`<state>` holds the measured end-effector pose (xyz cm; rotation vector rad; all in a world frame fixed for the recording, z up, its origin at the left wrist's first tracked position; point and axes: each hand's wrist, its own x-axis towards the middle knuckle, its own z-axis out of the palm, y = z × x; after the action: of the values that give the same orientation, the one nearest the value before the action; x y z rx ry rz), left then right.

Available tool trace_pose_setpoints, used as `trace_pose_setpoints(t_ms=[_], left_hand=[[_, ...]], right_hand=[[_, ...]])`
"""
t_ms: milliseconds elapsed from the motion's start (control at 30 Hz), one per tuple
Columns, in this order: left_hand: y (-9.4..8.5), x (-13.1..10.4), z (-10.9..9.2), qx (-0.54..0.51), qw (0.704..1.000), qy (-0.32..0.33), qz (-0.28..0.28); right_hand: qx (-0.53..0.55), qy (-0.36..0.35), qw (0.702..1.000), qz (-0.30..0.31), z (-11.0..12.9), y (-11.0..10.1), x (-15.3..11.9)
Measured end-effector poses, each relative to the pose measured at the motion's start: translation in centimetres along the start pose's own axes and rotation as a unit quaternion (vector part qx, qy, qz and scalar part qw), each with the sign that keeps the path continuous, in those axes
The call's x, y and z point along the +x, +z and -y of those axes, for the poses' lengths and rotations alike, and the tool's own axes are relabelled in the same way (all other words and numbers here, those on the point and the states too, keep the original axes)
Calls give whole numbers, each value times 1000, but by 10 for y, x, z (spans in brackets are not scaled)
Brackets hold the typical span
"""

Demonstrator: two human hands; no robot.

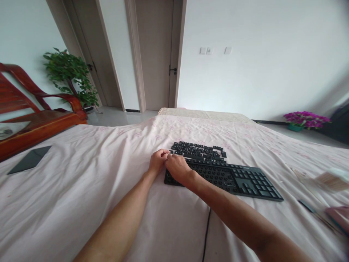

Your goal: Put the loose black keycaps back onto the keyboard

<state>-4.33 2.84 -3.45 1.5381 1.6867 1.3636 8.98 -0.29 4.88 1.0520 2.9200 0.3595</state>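
Note:
A black keyboard [245, 182] lies on the pale pink cloth, its left part without keycaps and its right part still bearing them. Behind it, several loose black keycaps [193, 150] are laid out in rows. My left hand [157, 161] is beside the left end of these rows, fingers pinched together. Touching or nearly touching it, my right hand [177, 166] reaches over the keyboard's left end with its fingers closed. Whatever the fingertips hold is too small to make out.
A dark flat device [29, 159] rests at the left. To the right are a clear pack of cotton swabs [332, 179], a dark thin tool [307, 206] and a pink item [338, 217]. A black cable [207, 233] runs toward me from the keyboard.

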Motion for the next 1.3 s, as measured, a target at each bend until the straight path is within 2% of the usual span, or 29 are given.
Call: trace_pose_setpoints(t_ms=[67,300,467,767,1033,1133,1300], left_hand=[[0,0,1,-2,1000,3,2],[1,1,1,-1,1000,1,0],[1,2,1,4,1000,4,2],[1,1,3,4,1000,9,8],[0,1,-1,-3,1000,7,8],[0,1,-2,-5,1000,4,8],[0,2,0,-3,1000,0,9]], right_hand=[[23,10,1000,3,-4,1,-1],[90,108,990,18,-22,9,-4],[93,89,992,8,-20,14,-4],[65,73,995,8,-12,7,-2],[116,120,986,5,-26,13,-3],[103,128,986,-1,-23,16,-2],[53,95,994,8,-13,12,3]])
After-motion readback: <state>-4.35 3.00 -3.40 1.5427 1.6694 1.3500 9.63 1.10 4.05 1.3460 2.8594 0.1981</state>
